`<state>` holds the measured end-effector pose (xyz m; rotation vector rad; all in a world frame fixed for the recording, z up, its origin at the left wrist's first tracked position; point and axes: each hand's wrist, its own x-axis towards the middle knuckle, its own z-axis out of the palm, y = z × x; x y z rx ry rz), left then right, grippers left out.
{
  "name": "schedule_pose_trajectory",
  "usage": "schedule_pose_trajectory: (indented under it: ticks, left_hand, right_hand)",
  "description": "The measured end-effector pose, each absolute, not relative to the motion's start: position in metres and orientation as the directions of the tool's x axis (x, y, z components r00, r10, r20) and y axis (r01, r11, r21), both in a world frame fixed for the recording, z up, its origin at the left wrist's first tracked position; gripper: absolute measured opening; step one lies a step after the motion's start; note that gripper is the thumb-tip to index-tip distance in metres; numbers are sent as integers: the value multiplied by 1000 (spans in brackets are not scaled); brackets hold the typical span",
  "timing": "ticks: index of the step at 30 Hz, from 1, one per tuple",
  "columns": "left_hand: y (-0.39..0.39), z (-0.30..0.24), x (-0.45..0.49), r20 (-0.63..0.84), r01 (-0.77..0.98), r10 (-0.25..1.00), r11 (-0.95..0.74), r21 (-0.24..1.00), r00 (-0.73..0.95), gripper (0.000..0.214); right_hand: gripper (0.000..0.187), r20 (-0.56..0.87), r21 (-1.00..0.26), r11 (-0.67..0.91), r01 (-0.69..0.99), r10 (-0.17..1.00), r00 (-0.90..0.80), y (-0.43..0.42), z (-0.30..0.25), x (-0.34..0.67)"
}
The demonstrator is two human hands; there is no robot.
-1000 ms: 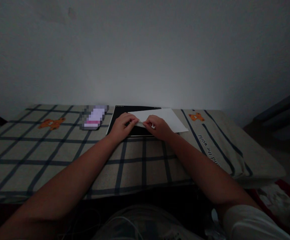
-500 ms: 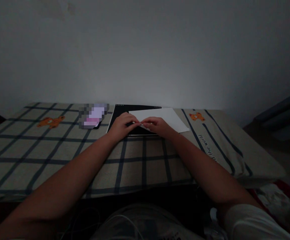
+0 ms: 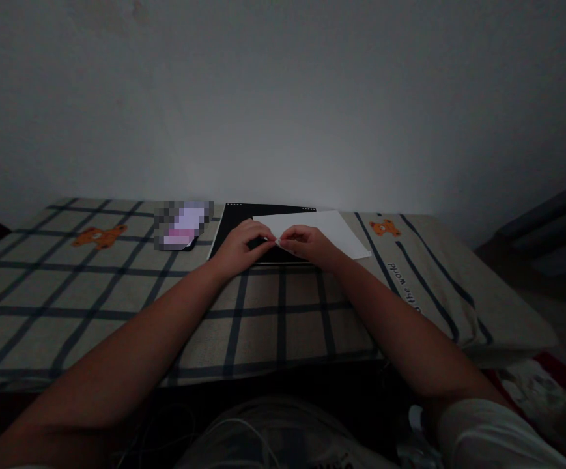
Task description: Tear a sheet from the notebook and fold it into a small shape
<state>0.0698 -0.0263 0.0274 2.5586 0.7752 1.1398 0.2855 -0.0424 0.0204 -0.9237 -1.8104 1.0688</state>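
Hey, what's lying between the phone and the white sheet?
From phone to white sheet, the head view shows a strip of checked cloth, then the uncovered left part of the black pad, with the left hand over its near side.

Left hand (image 3: 242, 247), right hand (image 3: 311, 246) pinch small white piece (image 3: 277, 241) over black board (image 3: 238, 214).

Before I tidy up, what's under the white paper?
A black pad sticks out from under its left side, with checked cloth beyond its right edge. Anything fully under the white paper is hidden.
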Motion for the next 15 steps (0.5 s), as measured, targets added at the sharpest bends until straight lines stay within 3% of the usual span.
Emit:
schedule_pose_trajectory:
  ticks: [15]
  left_hand:
    - [-23,20,73,626,342,539,-842,417,563,25]
  right_hand:
    - [30,372,-876,454,162,850,-373,-37,16,283]
